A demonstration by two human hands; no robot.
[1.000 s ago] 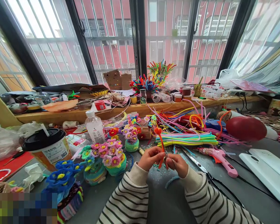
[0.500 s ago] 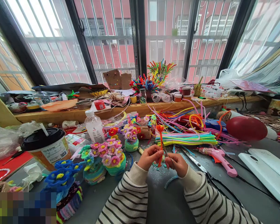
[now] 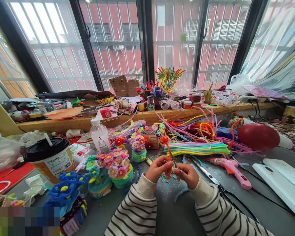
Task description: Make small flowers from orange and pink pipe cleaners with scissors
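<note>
An orange pipe-cleaner flower (image 3: 165, 140) stands upright in my left hand (image 3: 159, 167), its stem pinched between thumb and fingers. The stem's lower end hangs below the fingertips. My right hand (image 3: 189, 175), beside it, is closed on a thin pointed metal tool (image 3: 173, 160); whether it is tweezers or small scissors I cannot tell. The tool's tip slants up-left against the orange stem. Fingers partly hide both the stem and the tool. Below the hands, small bright scraps (image 3: 163, 189) and a short blue pipe-cleaner piece (image 3: 180, 194) lie on the grey table.
Large scissors (image 3: 208, 173), a pink glue gun (image 3: 233, 168) and a white case (image 3: 275, 186) lie right. Behind is a pipe-cleaner bundle (image 3: 199, 148). Pink flower pots (image 3: 121, 178), blue flowers (image 3: 64, 188), a bottle (image 3: 99, 136) and a drink cup (image 3: 52, 160) stand left.
The orange flower has tilted slightly to the left, and the hands have shifted very little. Both grips stay the same. The whole view has moved slightly.
</note>
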